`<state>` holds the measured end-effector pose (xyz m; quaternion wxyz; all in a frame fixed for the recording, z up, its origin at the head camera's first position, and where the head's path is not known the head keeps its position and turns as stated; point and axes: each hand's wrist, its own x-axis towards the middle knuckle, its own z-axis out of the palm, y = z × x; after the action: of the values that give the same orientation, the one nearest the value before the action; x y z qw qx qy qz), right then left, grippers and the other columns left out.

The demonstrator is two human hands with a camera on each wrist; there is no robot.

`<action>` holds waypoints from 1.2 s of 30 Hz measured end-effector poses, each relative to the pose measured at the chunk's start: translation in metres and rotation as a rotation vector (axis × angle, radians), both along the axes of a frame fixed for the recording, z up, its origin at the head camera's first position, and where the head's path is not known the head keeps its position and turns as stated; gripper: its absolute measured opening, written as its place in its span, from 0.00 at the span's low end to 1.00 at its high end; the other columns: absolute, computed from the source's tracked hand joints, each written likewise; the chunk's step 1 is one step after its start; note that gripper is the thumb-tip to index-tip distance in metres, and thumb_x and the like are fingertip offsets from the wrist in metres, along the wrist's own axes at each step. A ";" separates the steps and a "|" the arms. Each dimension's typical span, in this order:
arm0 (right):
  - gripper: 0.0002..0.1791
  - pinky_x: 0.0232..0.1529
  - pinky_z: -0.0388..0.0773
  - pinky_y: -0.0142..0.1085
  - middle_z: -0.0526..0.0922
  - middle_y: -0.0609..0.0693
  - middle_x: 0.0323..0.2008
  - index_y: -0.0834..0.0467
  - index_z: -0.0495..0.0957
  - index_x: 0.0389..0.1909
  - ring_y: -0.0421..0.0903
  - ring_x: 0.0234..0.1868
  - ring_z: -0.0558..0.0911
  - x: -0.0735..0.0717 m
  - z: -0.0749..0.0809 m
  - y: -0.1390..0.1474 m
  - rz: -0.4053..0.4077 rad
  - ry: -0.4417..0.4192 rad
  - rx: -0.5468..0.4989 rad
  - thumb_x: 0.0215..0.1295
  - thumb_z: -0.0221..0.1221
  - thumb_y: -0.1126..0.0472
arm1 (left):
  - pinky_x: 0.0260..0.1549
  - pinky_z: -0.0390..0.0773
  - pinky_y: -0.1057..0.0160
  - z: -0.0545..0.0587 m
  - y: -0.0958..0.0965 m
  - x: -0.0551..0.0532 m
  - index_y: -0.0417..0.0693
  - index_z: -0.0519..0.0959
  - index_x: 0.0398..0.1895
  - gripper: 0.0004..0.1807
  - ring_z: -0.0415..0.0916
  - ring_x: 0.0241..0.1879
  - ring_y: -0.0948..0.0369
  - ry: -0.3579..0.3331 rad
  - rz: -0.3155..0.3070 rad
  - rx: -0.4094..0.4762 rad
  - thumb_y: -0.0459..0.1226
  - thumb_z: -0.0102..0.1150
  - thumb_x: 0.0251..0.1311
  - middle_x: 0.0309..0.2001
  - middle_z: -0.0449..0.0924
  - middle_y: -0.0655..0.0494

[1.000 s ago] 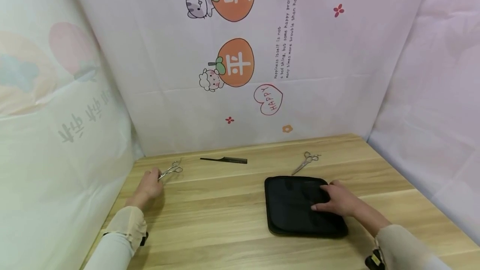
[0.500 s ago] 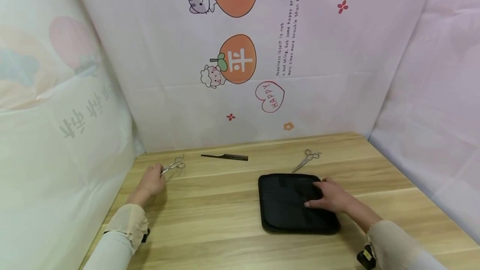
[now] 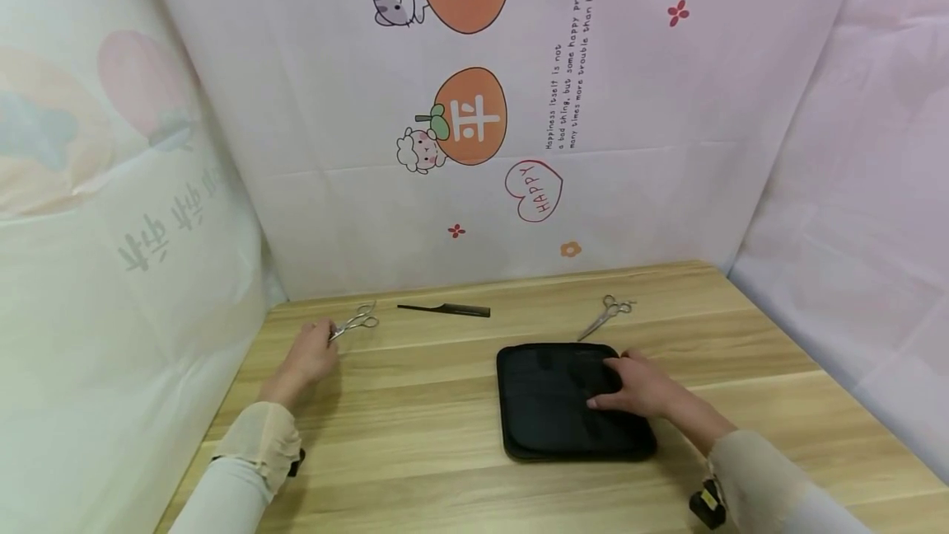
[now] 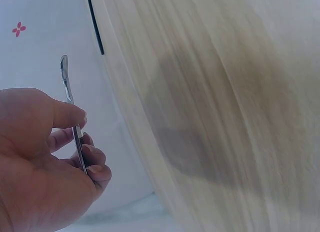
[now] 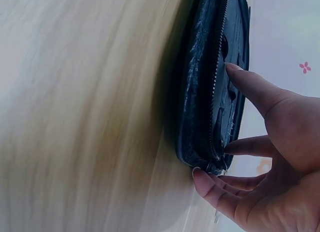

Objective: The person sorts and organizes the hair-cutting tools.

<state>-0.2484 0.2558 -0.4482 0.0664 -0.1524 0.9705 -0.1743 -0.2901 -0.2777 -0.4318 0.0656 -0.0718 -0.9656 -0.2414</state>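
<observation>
My left hand (image 3: pixel 315 353) pinches a pair of silver hairdressing scissors (image 3: pixel 362 320) by the blade end, with the finger loops pointing away. In the left wrist view, thumb and fingers close on the scissors (image 4: pixel 77 137), seen edge-on above the table. My right hand (image 3: pixel 641 386) grips the right side of a black zip case (image 3: pixel 552 410) lying on the table. The right wrist view shows the thumb over the top of the case (image 5: pixel 197 92) and other fingers at its edge and corner, near the zip teeth. Part of the case is hidden behind that hand.
A black tail comb (image 3: pixel 463 311) lies near the table's back edge. Another pair of silver scissors (image 3: pixel 604 317) lies just behind the case. Printed white cloth (image 3: pixel 334 147) hangs behind the wooden table (image 3: pixel 400 435) and on both sides.
The right hand and the black case have slid left across the table. My left hand has moved somewhat right and away with its scissors. The comb and other scissors stay in place.
</observation>
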 end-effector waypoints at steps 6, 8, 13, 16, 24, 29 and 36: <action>0.50 0.59 0.73 0.60 0.70 0.78 0.60 0.75 0.72 0.64 0.71 0.61 0.72 -0.001 -0.001 -0.010 0.005 -0.008 0.009 0.56 0.72 0.39 | 0.45 0.76 0.41 0.000 0.007 -0.003 0.28 0.72 0.47 0.10 0.73 0.45 0.42 0.012 -0.017 0.013 0.25 0.48 0.65 0.42 0.75 0.35; 0.50 0.59 0.73 0.60 0.70 0.78 0.61 0.75 0.72 0.64 0.71 0.61 0.72 -0.002 -0.002 -0.014 0.006 -0.011 0.008 0.56 0.72 0.39 | 0.45 0.76 0.41 0.000 0.009 -0.003 0.29 0.72 0.47 0.10 0.73 0.45 0.42 0.004 -0.015 0.021 0.25 0.48 0.66 0.42 0.75 0.35; 0.50 0.59 0.73 0.60 0.69 0.78 0.62 0.75 0.71 0.65 0.70 0.62 0.73 -0.003 0.000 -0.023 0.009 -0.021 0.009 0.56 0.72 0.39 | 0.46 0.77 0.41 0.001 0.014 0.000 0.30 0.71 0.49 0.10 0.74 0.45 0.42 -0.013 -0.005 0.033 0.25 0.49 0.66 0.44 0.72 0.33; 0.50 0.60 0.73 0.59 0.69 0.77 0.62 0.74 0.71 0.65 0.70 0.62 0.73 -0.003 0.001 -0.028 0.010 -0.025 0.009 0.56 0.73 0.39 | 0.47 0.76 0.41 0.002 0.017 0.001 0.30 0.71 0.49 0.10 0.74 0.46 0.42 -0.008 -0.007 0.032 0.25 0.49 0.67 0.45 0.72 0.33; 0.50 0.61 0.73 0.58 0.70 0.76 0.62 0.74 0.71 0.65 0.68 0.62 0.73 -0.008 0.000 -0.038 0.015 -0.034 0.016 0.57 0.72 0.39 | 0.46 0.75 0.40 0.004 0.023 0.000 0.30 0.72 0.46 0.09 0.74 0.45 0.41 0.079 -0.042 0.021 0.25 0.50 0.65 0.42 0.74 0.34; 0.50 0.61 0.72 0.58 0.69 0.76 0.63 0.74 0.70 0.67 0.68 0.63 0.73 -0.008 -0.001 -0.045 0.016 -0.053 0.000 0.58 0.72 0.40 | 0.47 0.76 0.40 0.005 0.029 0.001 0.30 0.74 0.45 0.08 0.74 0.46 0.41 0.093 -0.054 0.018 0.24 0.50 0.65 0.42 0.76 0.35; 0.49 0.61 0.73 0.58 0.68 0.76 0.63 0.74 0.70 0.66 0.68 0.62 0.73 -0.008 -0.001 -0.054 0.020 -0.051 -0.019 0.57 0.73 0.40 | 0.48 0.76 0.40 0.010 0.036 0.002 0.30 0.73 0.49 0.10 0.74 0.48 0.41 0.054 -0.063 0.046 0.25 0.49 0.67 0.47 0.75 0.32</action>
<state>-0.2569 0.2019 -0.4487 0.0915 -0.1580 0.9653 -0.1866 -0.2885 -0.2418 -0.4216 0.0856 -0.1073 -0.9549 -0.2634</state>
